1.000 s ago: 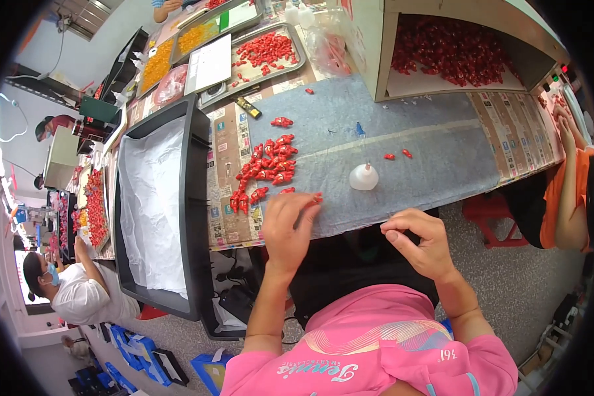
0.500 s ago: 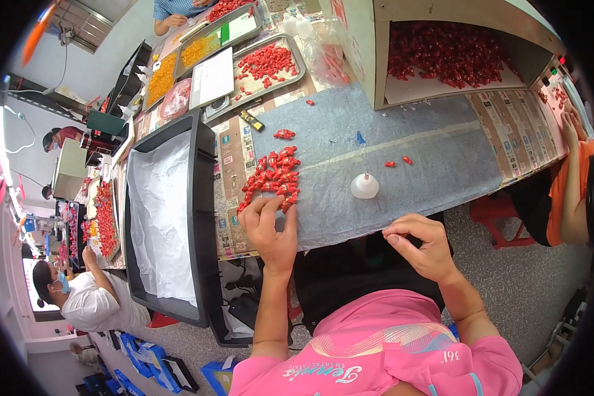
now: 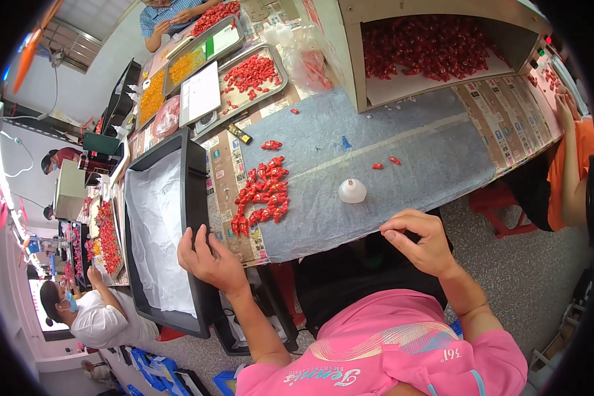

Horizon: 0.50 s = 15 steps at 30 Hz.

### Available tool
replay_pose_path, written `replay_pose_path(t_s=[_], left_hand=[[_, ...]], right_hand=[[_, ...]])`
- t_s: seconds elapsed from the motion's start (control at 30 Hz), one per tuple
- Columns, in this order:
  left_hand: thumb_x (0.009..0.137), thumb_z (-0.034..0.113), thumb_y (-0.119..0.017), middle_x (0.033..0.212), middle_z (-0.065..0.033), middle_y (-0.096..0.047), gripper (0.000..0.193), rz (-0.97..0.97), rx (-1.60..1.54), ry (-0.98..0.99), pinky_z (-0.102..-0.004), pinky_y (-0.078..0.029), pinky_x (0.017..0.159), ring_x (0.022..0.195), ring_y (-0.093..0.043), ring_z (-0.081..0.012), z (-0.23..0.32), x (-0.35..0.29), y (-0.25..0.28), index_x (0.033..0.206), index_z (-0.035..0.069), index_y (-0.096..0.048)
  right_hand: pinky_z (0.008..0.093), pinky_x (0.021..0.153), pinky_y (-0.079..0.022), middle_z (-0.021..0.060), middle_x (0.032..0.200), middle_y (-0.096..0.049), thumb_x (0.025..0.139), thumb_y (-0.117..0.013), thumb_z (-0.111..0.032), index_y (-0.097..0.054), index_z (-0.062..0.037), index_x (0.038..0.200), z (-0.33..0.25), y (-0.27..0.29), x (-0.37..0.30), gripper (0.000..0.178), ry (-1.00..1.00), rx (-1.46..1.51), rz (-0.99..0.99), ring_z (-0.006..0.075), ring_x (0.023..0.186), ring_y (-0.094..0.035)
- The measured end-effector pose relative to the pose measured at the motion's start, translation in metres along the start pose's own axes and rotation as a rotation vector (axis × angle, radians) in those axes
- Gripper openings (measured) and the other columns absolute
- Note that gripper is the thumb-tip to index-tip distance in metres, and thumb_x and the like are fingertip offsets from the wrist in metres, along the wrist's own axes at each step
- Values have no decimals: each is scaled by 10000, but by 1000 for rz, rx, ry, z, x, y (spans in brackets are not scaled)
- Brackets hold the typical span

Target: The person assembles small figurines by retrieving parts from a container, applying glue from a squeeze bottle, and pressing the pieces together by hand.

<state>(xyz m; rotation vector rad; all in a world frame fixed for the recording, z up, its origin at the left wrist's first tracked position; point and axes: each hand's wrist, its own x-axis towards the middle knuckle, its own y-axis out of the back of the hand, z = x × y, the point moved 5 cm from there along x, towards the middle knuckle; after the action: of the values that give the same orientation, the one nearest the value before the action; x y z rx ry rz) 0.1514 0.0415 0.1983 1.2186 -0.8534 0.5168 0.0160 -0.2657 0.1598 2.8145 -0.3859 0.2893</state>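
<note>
My left hand [image 3: 212, 263] is over the near right rim of the black tray [image 3: 200, 178], fingers apart and nothing seen in them. White paper [image 3: 157, 224] lines that tray. Just beyond the hand, small shiny red pieces [image 3: 265, 191] lie grouped on the blue-grey cloth [image 3: 317, 214] and its left border. In front of the table's near edge hovers my right hand [image 3: 419, 239], thumb and fingers pinched together; whatever they hold, if anything, is too small to make out. A small white squeeze bottle [image 3: 352, 191] stands on the cloth, with two red bits [image 3: 377, 166] beyond it.
A box-like cabinet [image 3: 350, 59] full of red pieces stands at the back right. Metal trays [image 3: 280, 79] of red and yellow parts lie at the back left, beside a white board [image 3: 200, 92]. Co-workers sit at the far side, left and right.
My left hand has moved from the red pieces leftward and nearer, to the black tray's rim, its fingers spreading. My right hand has hardly moved. The whole view has shifted slightly.
</note>
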Motion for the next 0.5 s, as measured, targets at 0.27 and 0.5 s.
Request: replay_pose_path(t_s=[0.27, 0.5], left_hand=[[749, -17, -610, 1050, -144, -582, 227, -81, -14, 33, -428, -389, 917, 1039, -503, -316, -22, 5, -8, 975, -1, -631], [749, -32, -618, 1046, -154, -581, 219, -37, -79, -13, -421, -407, 902, 1007, -529, -320, 0, 3, 3, 966, -13, -630]], right_hand=[[244, 625, -484, 98, 829, -646, 805, -644, -17, -663, 8, 898, 5, 11, -7, 98, -11, 4, 34, 154, 701, -617], [245, 616, -484, 99, 842, -641, 807, -635, -14, -660, 5, 890, 15, 21, 3, 89, -8, -36, 114, 152, 691, -612]])
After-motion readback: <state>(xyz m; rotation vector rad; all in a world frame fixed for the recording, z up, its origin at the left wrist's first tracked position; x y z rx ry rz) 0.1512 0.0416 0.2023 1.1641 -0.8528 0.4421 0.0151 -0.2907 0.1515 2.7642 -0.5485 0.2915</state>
